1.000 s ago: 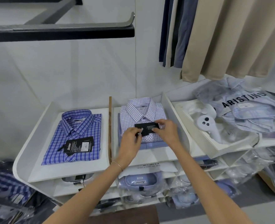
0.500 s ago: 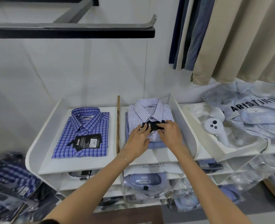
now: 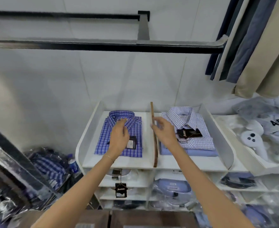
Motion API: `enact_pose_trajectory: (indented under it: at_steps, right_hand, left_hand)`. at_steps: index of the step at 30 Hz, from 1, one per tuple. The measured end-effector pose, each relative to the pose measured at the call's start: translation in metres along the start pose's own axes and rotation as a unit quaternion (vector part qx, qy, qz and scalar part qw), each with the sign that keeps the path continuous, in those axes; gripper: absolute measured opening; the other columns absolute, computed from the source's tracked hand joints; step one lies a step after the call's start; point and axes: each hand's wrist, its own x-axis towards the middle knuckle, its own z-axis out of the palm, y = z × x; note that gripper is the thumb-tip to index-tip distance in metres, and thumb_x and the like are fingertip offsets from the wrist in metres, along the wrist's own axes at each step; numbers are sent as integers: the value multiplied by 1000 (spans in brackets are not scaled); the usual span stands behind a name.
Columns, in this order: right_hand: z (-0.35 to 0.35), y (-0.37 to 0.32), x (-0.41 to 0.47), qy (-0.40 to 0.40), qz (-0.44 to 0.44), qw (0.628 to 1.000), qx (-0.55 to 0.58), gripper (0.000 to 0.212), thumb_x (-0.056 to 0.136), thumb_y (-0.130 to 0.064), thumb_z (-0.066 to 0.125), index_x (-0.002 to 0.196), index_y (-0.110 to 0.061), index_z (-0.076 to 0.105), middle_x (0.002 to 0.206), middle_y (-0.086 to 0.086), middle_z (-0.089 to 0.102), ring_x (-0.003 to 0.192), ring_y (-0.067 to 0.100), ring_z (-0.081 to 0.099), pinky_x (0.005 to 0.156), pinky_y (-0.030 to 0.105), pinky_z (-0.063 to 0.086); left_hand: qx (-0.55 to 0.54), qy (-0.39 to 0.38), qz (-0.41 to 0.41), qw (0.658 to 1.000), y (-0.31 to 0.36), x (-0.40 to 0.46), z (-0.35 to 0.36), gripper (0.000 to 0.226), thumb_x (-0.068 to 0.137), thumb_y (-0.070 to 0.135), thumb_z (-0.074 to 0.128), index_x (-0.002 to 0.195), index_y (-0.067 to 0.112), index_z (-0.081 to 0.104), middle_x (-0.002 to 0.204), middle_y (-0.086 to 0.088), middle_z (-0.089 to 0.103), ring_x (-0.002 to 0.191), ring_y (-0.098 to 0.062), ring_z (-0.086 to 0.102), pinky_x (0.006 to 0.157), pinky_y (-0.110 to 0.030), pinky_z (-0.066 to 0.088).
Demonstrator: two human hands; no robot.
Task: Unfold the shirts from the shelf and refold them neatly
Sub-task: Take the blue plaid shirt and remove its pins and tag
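Black hang tag on the white check shirt is let go; both my hands, left hand & right hand, now hang loose-fingered, empty, heading to the blue plaid shirt in the shelf's left bay. Prob that one's next. My left hand covers its tag & motion blur hides fingertip contact.

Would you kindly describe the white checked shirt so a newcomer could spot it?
Find the white tray shelf split by a wooden divider. In its right compartment, the white checked shirt tops a plain blue one; its neighbour left of the divider is bold blue plaid.
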Motion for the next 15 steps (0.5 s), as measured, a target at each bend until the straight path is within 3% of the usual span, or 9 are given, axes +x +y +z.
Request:
enact_pose_trajectory:
  at_steps: [3, 5, 9, 12, 15]
  right_hand:
    - [43, -10, -5, -46, 115, 985, 119, 36, 93, -11, 59, 129, -9, 56, 135, 8, 54, 125, 21, 50, 94, 21, 38]
    - [63, -1, -8, -63, 158, 979, 116, 43, 93, -13, 59, 135, -9, 50, 137, 10, 51, 125, 22, 50, 95, 24, 40]
    - [83, 23, -16, -64, 274, 950, 135, 54, 89, -23, 64, 138, -15, 44, 131, 11, 56, 111, 23, 58, 90, 35, 49]
    - [85, 27, -21, -56, 288, 943, 158, 54, 91, -20, 63, 140, -12, 42, 131, 10, 54, 112, 23, 55, 86, 32, 44]
    - [85, 28, -24, -59, 290, 940, 169, 53, 90, -19, 63, 138, -12, 43, 133, 8, 54, 114, 22, 54, 92, 34, 45]
  left_hand:
    - [-48, -31, -164, 985, -42, -9, -34, 44, 102, 13, 37, 146, 6, 35, 150, -13, 38, 137, -27, 37, 114, -36, 28]
    - [-59, -59, -219, 972, -64, -19, -48, 46, 103, 19, 36, 147, 6, 32, 152, -12, 35, 139, -27, 35, 116, -37, 26]
    - [-58, -82, -245, 964, -80, -32, -58, 46, 104, 21, 35, 146, 2, 33, 150, -13, 37, 138, -27, 36, 111, -31, 25]
    - [-91, -75, -255, 960, -80, -33, -60, 44, 103, 21, 37, 144, 3, 36, 149, -11, 39, 137, -25, 37, 109, -29, 27]
    - [-97, -70, -258, 959, -79, -34, -60, 43, 103, 22, 38, 143, 4, 39, 147, -11, 42, 134, -25, 40, 108, -29, 28]
